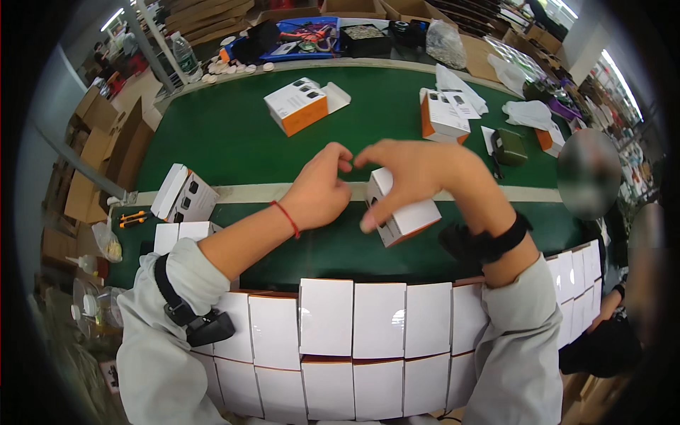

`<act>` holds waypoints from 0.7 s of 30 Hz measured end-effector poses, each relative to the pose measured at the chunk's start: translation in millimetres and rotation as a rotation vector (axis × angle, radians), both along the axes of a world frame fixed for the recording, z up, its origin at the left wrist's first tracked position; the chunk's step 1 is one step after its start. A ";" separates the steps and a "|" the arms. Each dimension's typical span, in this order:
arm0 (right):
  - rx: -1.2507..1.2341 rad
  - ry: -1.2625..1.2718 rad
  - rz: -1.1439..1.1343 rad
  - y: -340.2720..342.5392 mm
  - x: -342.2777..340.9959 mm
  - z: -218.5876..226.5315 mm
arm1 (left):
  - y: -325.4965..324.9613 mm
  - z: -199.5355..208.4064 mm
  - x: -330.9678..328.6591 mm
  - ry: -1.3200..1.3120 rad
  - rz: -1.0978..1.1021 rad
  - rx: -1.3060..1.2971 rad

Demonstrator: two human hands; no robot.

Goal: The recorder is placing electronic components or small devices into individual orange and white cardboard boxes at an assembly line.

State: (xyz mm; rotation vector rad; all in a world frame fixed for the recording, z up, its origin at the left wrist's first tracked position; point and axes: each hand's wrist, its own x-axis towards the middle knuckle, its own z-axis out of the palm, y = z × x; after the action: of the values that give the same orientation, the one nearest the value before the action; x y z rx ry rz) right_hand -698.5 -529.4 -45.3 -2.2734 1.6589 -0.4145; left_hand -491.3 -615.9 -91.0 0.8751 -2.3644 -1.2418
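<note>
My left hand (322, 185) hovers over the middle of the green table, fingers half curled, thumb apart from the index finger, nothing visible between them. Slightly blurred, my right hand (418, 170) has thumb and fingers spread above a white box (413, 218) with an orange underside. That hand covers part of the box; whether it touches it I cannot tell. To the left, another white box (185, 195) with pictures of black devices has its flap up. Farther back lies a white and orange box (297, 105) with an open flap.
White boxes (326, 317) stand in rows along the near edge. At the back right are a box with leaflets (446, 117) and a dark green case (509, 147). Orange-handled cutters (133, 219) lie left, a blue tray (308, 37) at the back. A person's arm (609, 308) shows at right.
</note>
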 end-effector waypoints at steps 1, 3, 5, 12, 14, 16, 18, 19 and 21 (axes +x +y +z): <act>0.000 0.003 0.007 -0.7 4.8 1.5 | -3.9 5.6 -4.5 0.057 -0.013 -0.075; 0.117 0.233 -0.231 -6.0 15.9 4.2 | -15.2 19.5 -3.2 0.028 -0.011 0.068; 0.238 0.243 -0.307 -23.3 3.4 10.4 | -16.9 29.8 1.6 0.071 -0.089 0.051; 0.557 -0.747 -0.646 -22.2 -20.2 -2.6 | -11.9 11.7 3.2 0.067 -0.203 -0.097; 0.579 -0.683 -0.394 -22.5 -7.7 9.0 | -31.0 5.4 12.1 0.110 -0.152 0.311; 0.422 -0.630 -0.310 -26.2 -19.2 0.8 | -37.5 19.7 7.9 0.201 -0.203 0.488; 0.384 -0.805 -0.164 -22.6 -25.8 -1.4 | -36.8 31.3 7.2 0.316 -0.169 0.667; 0.373 -0.944 -0.092 -22.3 -32.1 -7.6 | -31.8 31.7 0.5 0.358 -0.129 0.678; 0.186 -0.719 -0.348 -23.7 -11.3 -1.0 | -25.9 25.4 -2.5 0.395 -0.038 0.363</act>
State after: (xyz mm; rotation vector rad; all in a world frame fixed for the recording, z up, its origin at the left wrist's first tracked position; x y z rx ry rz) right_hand -709.8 -553.1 -46.3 -1.4361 1.5908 -0.9719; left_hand -493.8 -641.8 -65.7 0.6101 -1.8855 -1.7140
